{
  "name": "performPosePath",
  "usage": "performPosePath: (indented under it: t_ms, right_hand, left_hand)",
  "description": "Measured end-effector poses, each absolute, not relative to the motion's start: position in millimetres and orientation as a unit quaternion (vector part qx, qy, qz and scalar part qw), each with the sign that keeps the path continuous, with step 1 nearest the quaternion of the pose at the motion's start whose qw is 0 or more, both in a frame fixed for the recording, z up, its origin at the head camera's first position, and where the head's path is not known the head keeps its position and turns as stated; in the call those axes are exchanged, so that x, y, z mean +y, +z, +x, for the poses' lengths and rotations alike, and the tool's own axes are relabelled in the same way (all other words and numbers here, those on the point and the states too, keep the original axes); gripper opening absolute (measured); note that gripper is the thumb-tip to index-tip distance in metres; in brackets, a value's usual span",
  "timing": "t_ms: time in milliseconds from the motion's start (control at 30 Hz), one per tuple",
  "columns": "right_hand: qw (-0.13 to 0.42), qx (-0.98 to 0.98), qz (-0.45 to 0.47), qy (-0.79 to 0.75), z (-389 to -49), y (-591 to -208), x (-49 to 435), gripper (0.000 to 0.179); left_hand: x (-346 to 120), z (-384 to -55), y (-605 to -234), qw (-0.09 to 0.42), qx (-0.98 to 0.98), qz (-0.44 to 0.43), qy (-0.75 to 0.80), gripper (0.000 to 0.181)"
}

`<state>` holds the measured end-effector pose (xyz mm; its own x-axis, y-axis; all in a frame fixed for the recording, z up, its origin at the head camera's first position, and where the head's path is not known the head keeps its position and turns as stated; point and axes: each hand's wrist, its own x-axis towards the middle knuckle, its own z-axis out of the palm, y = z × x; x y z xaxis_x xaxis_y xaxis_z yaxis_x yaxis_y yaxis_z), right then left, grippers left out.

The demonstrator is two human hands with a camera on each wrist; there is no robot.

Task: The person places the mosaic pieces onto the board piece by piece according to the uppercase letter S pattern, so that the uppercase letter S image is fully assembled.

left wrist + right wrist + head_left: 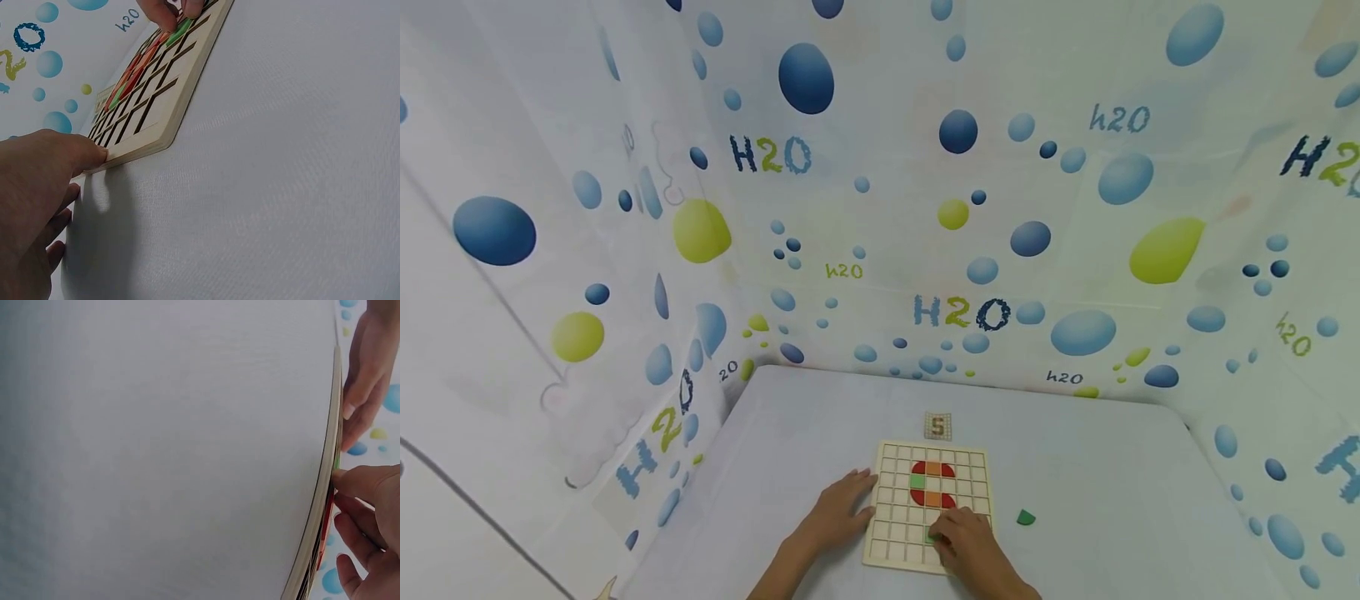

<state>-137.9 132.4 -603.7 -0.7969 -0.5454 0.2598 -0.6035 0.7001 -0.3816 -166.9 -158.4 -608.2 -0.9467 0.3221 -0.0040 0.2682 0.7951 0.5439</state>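
A pale wooden grid board [891, 529] lies on the white table in the head view. Set into its upper cells are red rounded pieces [948, 471], orange squares [933, 499] and a light green square [917, 481]. My left hand [842, 508] rests along the board's left side, with the thumb [94, 155] at its edge and the other fingers loosely extended. Over the lower cells, my right hand [970, 546] pinches a green tile [180, 31] down at the grid. The fingers partly cover that tile.
A small card with a brown S [937, 426] lies behind the board. To the right is a loose dark green quarter-round piece [1026, 517]. A white curtain with blue and green drops [955, 132] hangs behind and beside the table [1097, 475].
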Motion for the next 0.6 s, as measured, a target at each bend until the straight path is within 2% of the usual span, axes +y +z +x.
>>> performPosePath:
  t_ms: [200, 367, 600]
  right_hand:
    - [0.066, -0.924, 0.291, 0.238, -141, -599, 141, 0.016]
    - [0.067, -0.938, 0.217, 0.263, -149, -589, 165, 0.019]
    - [-0.002, -0.961, 0.116, 0.251, -165, -579, 219, 0.040]
  left_hand:
    - [-158, -167, -608, 0.047, 0.947, 0.155, 0.278, 0.057]
    - [-158, -169, -610, 0.041, 0.946, 0.159, 0.279, 0.057]
    - [-158, -168, -612, 0.031, 0.944, 0.161, 0.288, 0.056]
